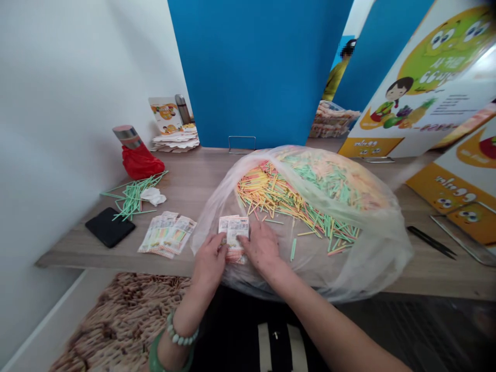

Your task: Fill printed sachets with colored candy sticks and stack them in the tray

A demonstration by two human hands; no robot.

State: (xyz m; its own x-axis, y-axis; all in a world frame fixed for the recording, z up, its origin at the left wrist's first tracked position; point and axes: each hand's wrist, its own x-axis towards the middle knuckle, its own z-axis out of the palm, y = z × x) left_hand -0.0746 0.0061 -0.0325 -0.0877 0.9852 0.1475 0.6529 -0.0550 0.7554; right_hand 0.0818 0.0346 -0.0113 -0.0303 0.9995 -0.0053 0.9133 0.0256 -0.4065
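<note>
Small printed packets, overlapping, lie between my two hands at the front of the table. My left hand pinches their left edge with thumb and fingers. On the other side, my right hand grips the right edge, thumb across the front. Just beyond, a large translucent plastic bag lies spread open, heaped with thin sticks in yellow, green, orange and pink. A few loose green sticks rest on the plastic near my right hand. Left of my hands, several similar packets with coloured sticks inside lie fanned out.
At left are a black phone-like slab, green sticks, a crumpled tissue and a flask in a red bag. Black tweezers lie at right. A blue partition stands behind; a person shows beyond it.
</note>
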